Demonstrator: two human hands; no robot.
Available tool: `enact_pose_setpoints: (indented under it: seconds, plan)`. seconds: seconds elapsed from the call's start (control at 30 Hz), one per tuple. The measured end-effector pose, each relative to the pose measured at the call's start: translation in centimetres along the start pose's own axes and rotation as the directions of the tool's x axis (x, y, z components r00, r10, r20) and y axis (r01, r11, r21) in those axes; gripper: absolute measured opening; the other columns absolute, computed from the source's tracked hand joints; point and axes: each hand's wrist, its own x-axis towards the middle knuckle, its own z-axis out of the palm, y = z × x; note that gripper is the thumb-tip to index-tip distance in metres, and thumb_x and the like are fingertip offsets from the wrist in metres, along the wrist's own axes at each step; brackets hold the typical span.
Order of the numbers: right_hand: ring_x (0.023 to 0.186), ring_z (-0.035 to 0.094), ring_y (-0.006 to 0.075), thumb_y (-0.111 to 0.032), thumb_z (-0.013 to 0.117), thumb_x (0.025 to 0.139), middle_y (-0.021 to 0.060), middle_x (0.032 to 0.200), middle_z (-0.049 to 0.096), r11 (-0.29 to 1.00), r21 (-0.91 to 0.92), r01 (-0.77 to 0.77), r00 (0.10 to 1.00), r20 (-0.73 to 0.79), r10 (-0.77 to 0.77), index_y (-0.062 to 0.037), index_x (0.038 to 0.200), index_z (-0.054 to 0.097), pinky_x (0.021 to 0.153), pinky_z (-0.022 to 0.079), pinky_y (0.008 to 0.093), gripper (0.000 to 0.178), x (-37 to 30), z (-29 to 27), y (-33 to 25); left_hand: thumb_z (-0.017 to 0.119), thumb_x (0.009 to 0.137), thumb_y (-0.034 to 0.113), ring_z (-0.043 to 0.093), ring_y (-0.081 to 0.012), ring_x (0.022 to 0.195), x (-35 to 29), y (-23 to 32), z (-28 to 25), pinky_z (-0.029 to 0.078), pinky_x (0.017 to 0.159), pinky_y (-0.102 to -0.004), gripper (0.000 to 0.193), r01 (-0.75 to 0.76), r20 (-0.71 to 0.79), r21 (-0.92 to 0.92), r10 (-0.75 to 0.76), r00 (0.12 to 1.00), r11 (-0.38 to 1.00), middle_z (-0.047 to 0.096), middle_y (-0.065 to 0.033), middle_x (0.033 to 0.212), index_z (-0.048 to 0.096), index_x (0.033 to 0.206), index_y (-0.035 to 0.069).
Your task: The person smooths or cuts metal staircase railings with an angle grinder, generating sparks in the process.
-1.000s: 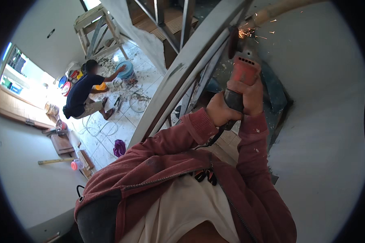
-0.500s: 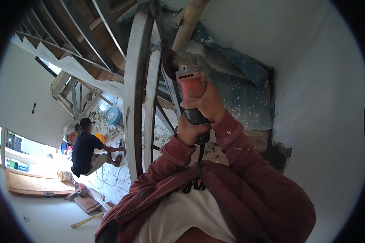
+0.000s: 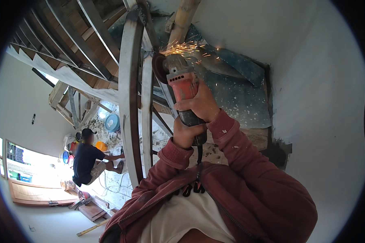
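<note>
An angle grinder (image 3: 185,86) with a red and black body is held in both my hands. My right hand (image 3: 202,102) wraps round its red middle, and my left hand (image 3: 186,132) grips the black rear end, where a dark cord hangs down. The grinder's reddish-brown disc (image 3: 159,68) meets a grey metal post (image 3: 148,77) of the railing near a weld joint. Orange sparks (image 3: 182,49) spray from there to the right, over the grinder's head. Just left of that post stands a thicker metal post (image 3: 129,93).
Metal railing bars (image 3: 94,24) run along the upper left. A wooden pole (image 3: 183,20) leans behind the sparks, near a paint-spotted dark sheet (image 3: 241,101). Lower left, a person (image 3: 88,156) crouches on the tiled floor near a blue bucket (image 3: 112,122). A white wall (image 3: 320,121) rises at right.
Sparks have appeared at the disc, where none flew before. The grinder and both hands have shifted slightly left in view, along with the railing.
</note>
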Motion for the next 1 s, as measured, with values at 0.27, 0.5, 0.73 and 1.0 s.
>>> enact_pose_setpoints:
  seconds: [0.27, 0.5, 0.73, 1.0]
  plan:
    - [0.092, 0.058, 0.0234, -0.016, 0.084, 0.048, 0.0157, 0.103, 0.057, 0.995, 0.095, 0.04, 0.999, 0.017, -0.042, 0.0071, 0.112, 0.042, 0.083, 0.048, 0.0319, 0.08, 0.1, 0.2, 0.9, 0.07, 0.061, 0.003, 0.065, -0.0182, 0.08, -0.2, -0.1, -0.1, 0.053, 0.07, -0.0295, 0.041, -0.025, -0.023, 0.041, 0.026, 0.999, 0.999, 0.065, -0.0082, 0.089, 0.058, 0.1, -0.002]
    - [0.095, 0.053, 0.0159, -0.005, 0.08, 0.052, 0.0044, 0.105, 0.056, 0.992, 0.113, 0.055, 0.998, 0.035, -0.059, -0.004, 0.116, 0.052, 0.088, 0.043, 0.0306, 0.07, -0.3, 0.4, 0.2, 0.07, 0.062, 0.005, 0.064, -0.0174, 0.079, -0.4, -0.4, -0.2, 0.052, 0.068, -0.0299, 0.04, -0.041, -0.032, 0.089, 0.044, 0.998, 0.995, 0.065, -0.0072, 0.088, 0.058, 0.1, -0.001]
    - [0.094, 0.053, 0.0155, -0.004, 0.08, 0.052, 0.0039, 0.103, 0.056, 0.993, 0.113, 0.039, 0.998, 0.038, -0.044, -0.004, 0.114, 0.053, 0.087, 0.043, 0.03, 0.068, -0.1, 0.4, 1.3, 0.07, 0.063, 0.004, 0.064, -0.0171, 0.079, -0.4, -0.3, -0.2, 0.052, 0.07, -0.0297, 0.04, -0.057, -0.006, 0.08, 0.058, 0.998, 0.995, 0.065, -0.007, 0.09, 0.058, 0.1, -0.001]
    - [0.093, 0.053, 0.0151, -0.004, 0.08, 0.052, 0.0039, 0.103, 0.057, 0.996, 0.093, -0.005, 1.0, 0.026, 0.002, -0.0034, 0.115, 0.052, 0.085, 0.044, 0.0296, 0.068, 0.3, 0.1, 0.3, 0.069, 0.064, 0.003, 0.064, -0.0166, 0.077, -0.1, 1.0, 0.1, 0.051, 0.068, -0.029, 0.038, -0.043, -0.011, 0.108, 0.045, 0.999, 0.993, 0.065, -0.007, 0.087, 0.059, 0.1, -0.002]
